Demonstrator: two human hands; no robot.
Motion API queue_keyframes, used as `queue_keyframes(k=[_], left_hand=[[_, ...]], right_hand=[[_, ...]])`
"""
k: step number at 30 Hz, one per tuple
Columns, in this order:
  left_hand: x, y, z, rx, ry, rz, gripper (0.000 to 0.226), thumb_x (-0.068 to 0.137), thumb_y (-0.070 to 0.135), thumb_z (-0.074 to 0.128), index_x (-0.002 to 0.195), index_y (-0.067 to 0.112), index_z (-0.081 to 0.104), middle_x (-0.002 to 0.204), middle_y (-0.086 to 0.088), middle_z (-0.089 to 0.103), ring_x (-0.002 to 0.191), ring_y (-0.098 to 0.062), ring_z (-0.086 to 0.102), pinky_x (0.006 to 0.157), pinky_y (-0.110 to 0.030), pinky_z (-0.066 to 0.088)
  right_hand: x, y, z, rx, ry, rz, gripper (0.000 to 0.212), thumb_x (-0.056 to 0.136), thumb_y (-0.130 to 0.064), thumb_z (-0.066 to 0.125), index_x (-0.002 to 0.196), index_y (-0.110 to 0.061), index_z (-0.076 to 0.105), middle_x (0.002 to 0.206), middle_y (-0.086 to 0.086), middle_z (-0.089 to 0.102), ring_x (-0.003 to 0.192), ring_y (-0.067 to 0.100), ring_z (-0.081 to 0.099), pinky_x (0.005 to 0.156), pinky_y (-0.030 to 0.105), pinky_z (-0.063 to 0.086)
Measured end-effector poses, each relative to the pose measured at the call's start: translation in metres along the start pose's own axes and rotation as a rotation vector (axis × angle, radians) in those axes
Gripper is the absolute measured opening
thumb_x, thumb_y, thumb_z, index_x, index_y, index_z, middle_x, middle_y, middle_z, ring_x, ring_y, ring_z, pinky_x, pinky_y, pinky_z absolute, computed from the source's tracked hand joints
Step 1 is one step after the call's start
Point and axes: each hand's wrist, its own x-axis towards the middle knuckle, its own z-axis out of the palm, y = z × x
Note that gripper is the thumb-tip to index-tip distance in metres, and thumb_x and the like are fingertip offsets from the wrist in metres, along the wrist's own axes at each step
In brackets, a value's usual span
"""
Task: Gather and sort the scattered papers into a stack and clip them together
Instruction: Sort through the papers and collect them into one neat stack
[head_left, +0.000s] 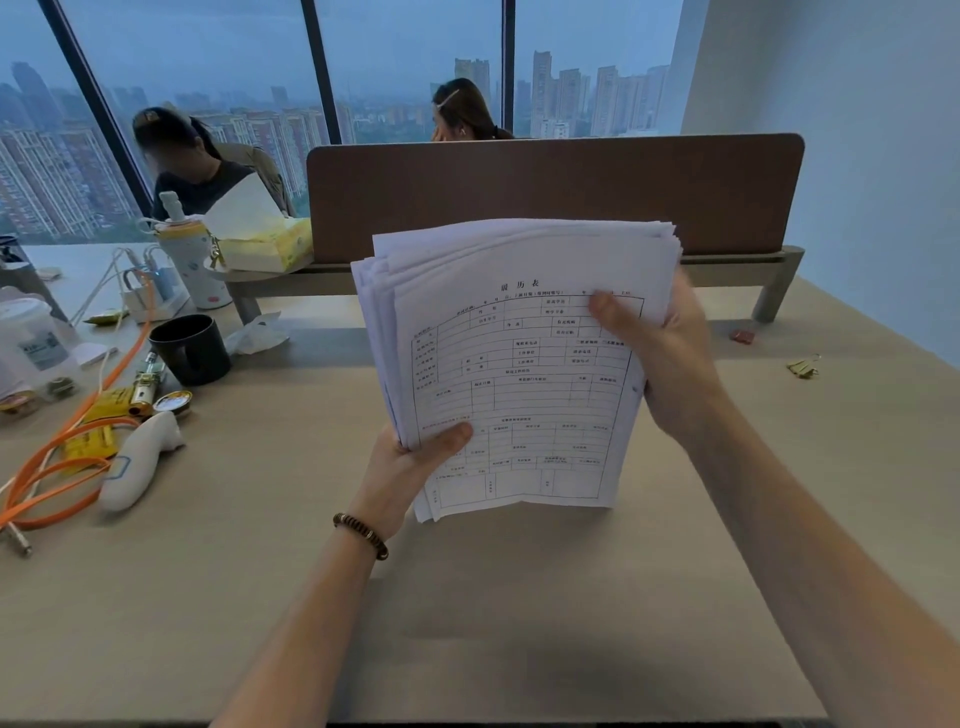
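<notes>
A thick stack of white printed forms (519, 374) is held up above the beige desk (467, 597), its sheets fanned unevenly at the top and left edges. My left hand (410, 467) grips the stack's lower left corner, thumb on the front sheet. My right hand (660, 353) grips the right edge near the top, thumb pressed on the front page. A gold binder clip (802, 368) lies on the desk far to the right, apart from both hands.
On the desk's left sit a black mug (189, 351), a white handheld device (140, 460), orange cables (62, 467), yellow packets and a plastic cup. A brown divider panel (556, 192) stands behind the stack. A small red item (742, 336) lies at right. Two people sit beyond.
</notes>
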Motion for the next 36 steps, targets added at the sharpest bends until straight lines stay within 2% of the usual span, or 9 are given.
queue_keyframes(k=[4, 8, 11, 15, 23, 25, 28, 31, 36], left_hand=[[0.001, 0.001, 0.003, -0.026, 0.019, -0.004, 0.030, 0.084, 0.011, 0.074, 0.112, 0.019, 0.071, 0.111, 0.001, 0.077, 0.105, -0.017, 0.072, 0.081, -0.028, 0.059], [0.005, 0.002, 0.011, 0.066, 0.107, 0.016, 0.021, 0.087, 0.017, 0.075, 0.103, 0.029, 0.073, 0.103, 0.010, 0.078, 0.100, -0.011, 0.073, 0.081, -0.029, 0.060], [0.009, 0.005, 0.015, 0.080, 0.156, 0.066, 0.018, 0.087, 0.019, 0.075, 0.099, 0.032, 0.071, 0.093, 0.018, 0.077, 0.091, 0.000, 0.072, 0.075, -0.023, 0.060], [0.009, -0.003, 0.017, 0.100, 0.162, 0.074, 0.016, 0.087, 0.018, 0.075, 0.094, 0.033, 0.070, 0.085, 0.024, 0.076, 0.085, 0.004, 0.072, 0.069, -0.016, 0.057], [0.020, -0.008, 0.002, 0.245, 0.057, -0.026, 0.018, 0.087, 0.027, 0.075, 0.100, 0.039, 0.070, 0.094, 0.024, 0.075, 0.093, 0.005, 0.070, 0.076, -0.018, 0.058], [0.023, -0.002, -0.003, 0.245, -0.007, -0.092, 0.024, 0.084, 0.030, 0.075, 0.108, 0.033, 0.070, 0.105, 0.013, 0.077, 0.099, -0.004, 0.072, 0.083, -0.028, 0.060], [0.024, 0.004, -0.010, 0.136, -0.120, -0.266, 0.037, 0.083, 0.037, 0.068, 0.115, 0.019, 0.069, 0.114, -0.005, 0.076, 0.104, -0.025, 0.073, 0.086, -0.041, 0.061], [0.022, 0.004, -0.009, -0.019, -0.137, -0.424, 0.036, 0.092, 0.035, 0.059, 0.115, 0.010, 0.067, 0.114, -0.015, 0.075, 0.099, -0.031, 0.074, 0.082, -0.043, 0.062], [0.021, -0.001, -0.005, -0.537, -0.205, -0.487, 0.065, 0.099, 0.058, 0.036, 0.141, 0.011, 0.052, 0.138, -0.016, 0.059, 0.125, -0.036, 0.059, 0.096, -0.050, 0.055]], right_hand=[[-0.026, 0.052, -0.001, -0.075, 0.022, 0.235, 0.039, 0.071, -0.030, 0.083, 0.107, -0.017, 0.075, 0.106, 0.002, 0.079, 0.098, 0.023, 0.075, 0.091, 0.053, 0.058], [-0.031, 0.063, 0.008, -0.095, 0.148, 0.167, 0.020, 0.077, -0.021, 0.084, 0.096, -0.022, 0.077, 0.096, -0.005, 0.080, 0.091, 0.019, 0.077, 0.077, 0.038, 0.063], [-0.027, 0.057, 0.009, 0.006, 0.151, 0.129, 0.017, 0.079, -0.018, 0.081, 0.095, -0.019, 0.077, 0.096, -0.002, 0.080, 0.089, 0.021, 0.077, 0.073, 0.035, 0.062], [-0.032, 0.068, 0.009, 0.155, 0.064, 0.178, 0.032, 0.081, -0.014, 0.075, 0.113, -0.010, 0.071, 0.112, 0.007, 0.076, 0.104, 0.028, 0.073, 0.082, 0.041, 0.062], [-0.034, 0.095, 0.001, -0.244, 0.076, 0.289, 0.013, 0.089, -0.033, 0.074, 0.102, -0.031, 0.072, 0.104, -0.006, 0.077, 0.098, 0.016, 0.073, 0.083, 0.037, 0.062], [-0.032, 0.092, -0.002, -0.255, 0.057, 0.266, 0.014, 0.091, -0.034, 0.072, 0.103, -0.030, 0.073, 0.103, -0.006, 0.078, 0.098, 0.016, 0.074, 0.081, 0.036, 0.062], [-0.035, 0.088, -0.007, -0.115, -0.004, 0.338, 0.025, 0.095, -0.028, 0.067, 0.117, -0.017, 0.069, 0.111, 0.002, 0.077, 0.098, 0.023, 0.075, 0.081, 0.040, 0.062], [-0.043, 0.088, -0.010, -0.029, -0.031, 0.430, 0.027, 0.099, -0.022, 0.060, 0.123, -0.010, 0.066, 0.111, 0.007, 0.077, 0.097, 0.028, 0.076, 0.079, 0.041, 0.062], [-0.047, 0.097, -0.009, 0.133, 0.145, 0.577, 0.024, 0.097, -0.017, 0.063, 0.120, -0.010, 0.067, 0.106, 0.012, 0.078, 0.093, 0.032, 0.076, 0.077, 0.043, 0.063]])
